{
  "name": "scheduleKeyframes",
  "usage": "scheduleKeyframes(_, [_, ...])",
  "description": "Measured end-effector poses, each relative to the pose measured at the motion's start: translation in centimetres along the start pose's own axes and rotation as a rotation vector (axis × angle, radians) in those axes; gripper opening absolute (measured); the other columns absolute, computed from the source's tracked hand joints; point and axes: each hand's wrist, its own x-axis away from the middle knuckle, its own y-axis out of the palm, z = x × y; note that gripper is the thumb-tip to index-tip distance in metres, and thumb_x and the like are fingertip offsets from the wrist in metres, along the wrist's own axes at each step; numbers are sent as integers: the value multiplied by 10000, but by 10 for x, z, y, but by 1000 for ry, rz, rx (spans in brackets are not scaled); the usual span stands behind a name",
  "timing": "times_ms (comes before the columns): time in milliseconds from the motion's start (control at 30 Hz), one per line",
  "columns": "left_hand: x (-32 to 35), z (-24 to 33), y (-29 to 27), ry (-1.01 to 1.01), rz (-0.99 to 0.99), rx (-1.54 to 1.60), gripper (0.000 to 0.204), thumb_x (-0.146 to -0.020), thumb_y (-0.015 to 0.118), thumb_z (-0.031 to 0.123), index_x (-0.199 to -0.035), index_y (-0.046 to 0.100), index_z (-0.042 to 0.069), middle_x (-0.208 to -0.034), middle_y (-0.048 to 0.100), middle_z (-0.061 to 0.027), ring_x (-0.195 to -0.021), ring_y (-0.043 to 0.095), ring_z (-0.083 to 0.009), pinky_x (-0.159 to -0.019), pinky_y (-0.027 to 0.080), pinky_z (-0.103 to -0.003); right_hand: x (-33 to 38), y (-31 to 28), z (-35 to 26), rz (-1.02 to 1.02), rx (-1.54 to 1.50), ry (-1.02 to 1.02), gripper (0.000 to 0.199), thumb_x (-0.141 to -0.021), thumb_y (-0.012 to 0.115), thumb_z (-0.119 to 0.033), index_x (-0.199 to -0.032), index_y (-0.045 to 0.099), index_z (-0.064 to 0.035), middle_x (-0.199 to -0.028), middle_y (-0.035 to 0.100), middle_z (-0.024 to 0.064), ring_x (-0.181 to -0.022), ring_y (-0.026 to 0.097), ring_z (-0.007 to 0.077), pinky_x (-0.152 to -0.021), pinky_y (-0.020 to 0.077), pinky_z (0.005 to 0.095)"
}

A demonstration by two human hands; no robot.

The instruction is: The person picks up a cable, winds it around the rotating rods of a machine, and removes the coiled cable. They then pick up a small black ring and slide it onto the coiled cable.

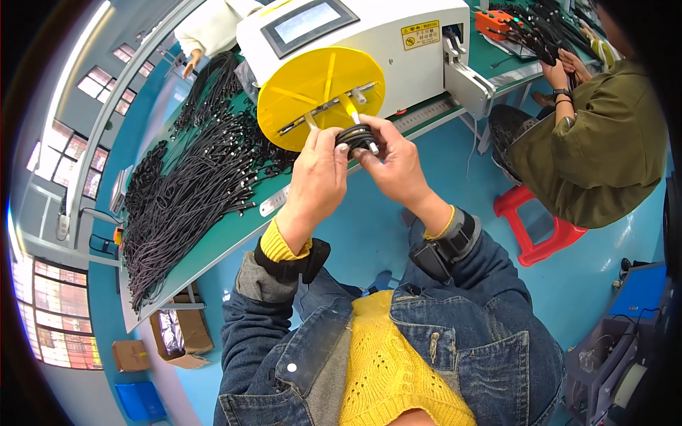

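Note:
Between my two hands is a small coil of black cable, with a pale connector end pointing down out of it. My left hand pinches the coil's left side, its fingers closed. On the other side, my right hand has thumb and fingers wrapped round the coil. Right behind it stands a round yellow disc with metal winding posts, on the front of a white machine. A post with a yellow sleeve reaches down close to the coil.
Many loose black cables lie heaped on the green table at left. A steel ruler lies along its edge. At right a person in an olive jacket handles cables beside a red stool. Cardboard boxes stand on the floor.

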Motion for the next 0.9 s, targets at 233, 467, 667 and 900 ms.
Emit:
scheduleKeyframes(233, [4,7,2,61,79,-115,144,-845,508,99,-929,442,3,-818,511,-202,-666,531,-391,-575,439,-450,4,15,-12,288,348,-199,265,-767,601,-85,-992,479,-14,-780,590,201,-686,593,373,-569,480,391])
scheduleKeyframes(467, [73,51,17,27,34,-91,187,-816,544,116,-913,434,-1,-800,508,-183,-630,542,-361,-514,443,-412,77,-7,-37,43,549,-192,243,-749,607,-62,-941,464,-20,-697,586,191,-624,589,374,-513,473,403])
scheduleKeyframes(667, [125,6,37,-98,-284,144,312,-838,546,205,-1009,459,-42,-923,547,-181,-669,581,-329,-552,485,-364,105,6,0,-405,672,-34,222,-756,590,-97,-880,426,-14,-627,572,184,-599,583,373,-503,467,429])
scheduleKeyframes(900, [121,-7,20,-893,-503,1180,473,-867,545,366,-1058,490,-64,-1002,594,-145,-758,632,-214,-574,520,-286,92,33,11,-521,474,-57,189,-793,501,-140,-865,403,4,-644,586,205,-618,584,388,-528,457,463])
